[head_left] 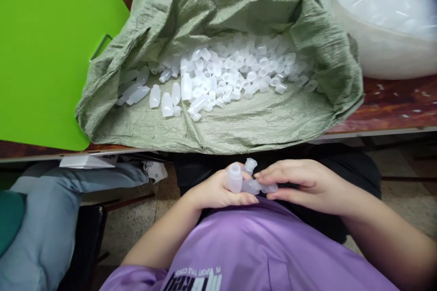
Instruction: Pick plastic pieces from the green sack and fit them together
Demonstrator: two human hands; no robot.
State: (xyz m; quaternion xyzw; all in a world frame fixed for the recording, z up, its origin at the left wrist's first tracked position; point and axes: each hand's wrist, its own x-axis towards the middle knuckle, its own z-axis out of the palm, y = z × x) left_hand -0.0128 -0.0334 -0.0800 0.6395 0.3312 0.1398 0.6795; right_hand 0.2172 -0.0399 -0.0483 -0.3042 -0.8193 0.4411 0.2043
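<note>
Close to my body, just below the table edge, my left hand [221, 188] is closed around several small translucent white plastic bottles [234, 178]. One stands upright with its open neck facing up, and others lie across the palm. My right hand [300, 184] reaches in from the right, its thumb and fingers pinching another small plastic bottle [269, 188] at the edge of that handful. Beyond both hands, an open green woven sack [256, 122] lies on the table. Inside it is a heap of loose translucent plastic pieces [232, 72], with longer bottle shapes [167, 104] toward the left.
A bright green board [51, 54] with a metal handle covers the table's left side. At the right, a large whitish tub [385, 50] lined with clear plastic stands on the reddish-brown table [392, 100]. Another person's leg in jeans [54, 218] is at lower left.
</note>
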